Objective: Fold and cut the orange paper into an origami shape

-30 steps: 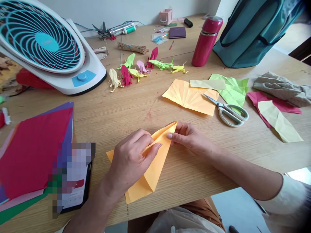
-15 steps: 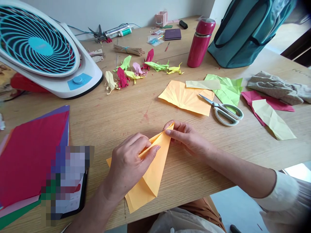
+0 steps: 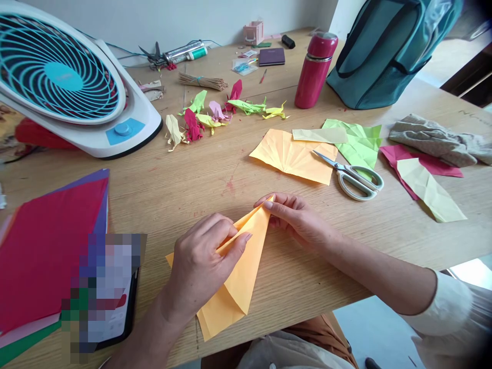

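A folded sheet of orange paper (image 3: pixel 246 266) lies slanted near the table's front edge, its narrow tip pointing away to the right. My right hand (image 3: pixel 292 215) pinches that tip between thumb and fingers. Over the paper's left side is my left hand (image 3: pixel 207 256), its thumb on the outer layer and its bent fingers tucked inside the fold. Part of the paper is hidden beneath the left hand. Beyond my right hand lie a creased orange sheet (image 3: pixel 284 154) and scissors (image 3: pixel 353 179) with pale handles, their blades resting over that sheet.
Folded paper figures (image 3: pixel 196 123) are grouped mid-table, near a fan (image 3: pixel 126 133). A red bottle (image 3: pixel 313 74) and a teal bag (image 3: pixel 369 66) stand behind. Coloured sheets (image 3: pixel 46 246) and a phone (image 3: pixel 115 318) lie left. Green paper (image 3: pixel 357 141) and grey cloth (image 3: pixel 434 138) are on the right.
The view has shifted very slightly. Both hands keep the same hold on the folded orange paper, with no clear change in its shape.
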